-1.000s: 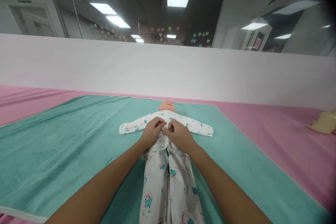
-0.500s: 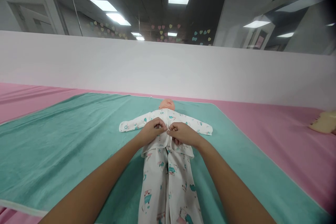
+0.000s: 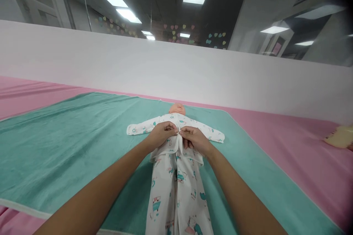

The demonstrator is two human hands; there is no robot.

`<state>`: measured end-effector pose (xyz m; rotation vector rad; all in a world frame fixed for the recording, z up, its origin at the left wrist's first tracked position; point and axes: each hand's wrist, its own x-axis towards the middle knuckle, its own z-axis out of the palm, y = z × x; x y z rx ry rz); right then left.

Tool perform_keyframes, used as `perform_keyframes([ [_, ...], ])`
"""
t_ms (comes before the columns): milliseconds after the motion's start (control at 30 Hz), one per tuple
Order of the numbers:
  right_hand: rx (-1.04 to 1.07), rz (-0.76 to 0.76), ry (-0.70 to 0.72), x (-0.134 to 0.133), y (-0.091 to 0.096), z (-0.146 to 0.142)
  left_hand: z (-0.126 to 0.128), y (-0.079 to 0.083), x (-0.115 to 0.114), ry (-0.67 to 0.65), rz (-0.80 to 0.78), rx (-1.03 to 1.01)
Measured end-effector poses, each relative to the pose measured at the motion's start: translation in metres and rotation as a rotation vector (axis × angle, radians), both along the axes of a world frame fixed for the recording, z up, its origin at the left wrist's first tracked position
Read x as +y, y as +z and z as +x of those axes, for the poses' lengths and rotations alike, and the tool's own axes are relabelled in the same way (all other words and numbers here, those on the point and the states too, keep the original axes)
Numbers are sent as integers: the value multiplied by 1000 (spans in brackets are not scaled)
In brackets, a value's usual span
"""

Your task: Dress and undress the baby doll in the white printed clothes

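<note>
A baby doll (image 3: 177, 108) lies on its back, head away from me, in a white printed pajama top (image 3: 167, 148) with both sleeves stretched out sideways. Matching printed pajama pants (image 3: 162, 191) cover its legs and run toward me. Over the chest, my left hand (image 3: 163, 134) pinches one front edge of the top. My right hand (image 3: 195, 140) pinches the facing edge, close beside the left fingertips. Between the hands the two edges meet at the middle of the chest. Any button or snap there is hidden by my fingers.
The doll rests on a green blanket (image 3: 82, 147) spread over a pink cover (image 3: 309, 147). A white wall panel (image 3: 154, 69) rises behind, with a reflective window (image 3: 165, 3) above it. At the far right lies a pale yellow object (image 3: 339, 137), partly cut off.
The fingertips have moved slightly up and closer together, lifting the front edges of the top between them. The camera view has tilted a little.
</note>
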<state>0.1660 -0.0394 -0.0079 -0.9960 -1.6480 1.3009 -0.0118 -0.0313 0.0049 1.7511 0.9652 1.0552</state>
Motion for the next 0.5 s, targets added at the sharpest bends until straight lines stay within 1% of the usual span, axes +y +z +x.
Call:
perform_keyframes([
  [200,-34,3,-11,0,1,0,0,0,0,-24,-59,-89],
  [367,-34,1,-19,-1,2,-1,1,-1,-1,-39,14,-68],
  [500,-55,6,4,-2,2,0,2,-2,-1,-58,28,-41],
])
